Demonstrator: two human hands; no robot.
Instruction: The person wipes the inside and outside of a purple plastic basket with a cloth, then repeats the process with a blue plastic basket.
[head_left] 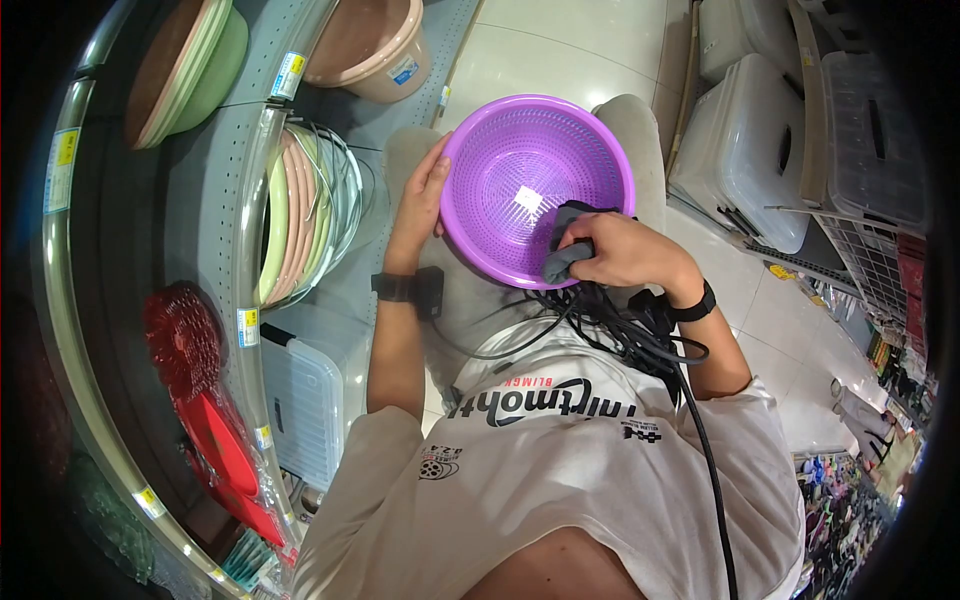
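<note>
Two hands are at one purple basket point(485, 150) in the head view. The basket lies in front of the body, over the legs point(635, 125), with its open side facing up to the camera. The left hand point(422, 200) is placed against the outer left side of the basket, just at the rim; some of its fingers are hidden, so I cannot tell how firmly they close. The right hand point(625, 250) is clenched on a grey cloth point(567, 262), and this cloth reaches over the near right rim, partly inside the basket. So the basket is between the two hands, at the right of the left palm. Black cables point(615, 325) lie just below the right hand, near the shirt point(560, 470). At the left stands a shelf point(215, 200); at the right are clear boxes point(745, 150).
</note>
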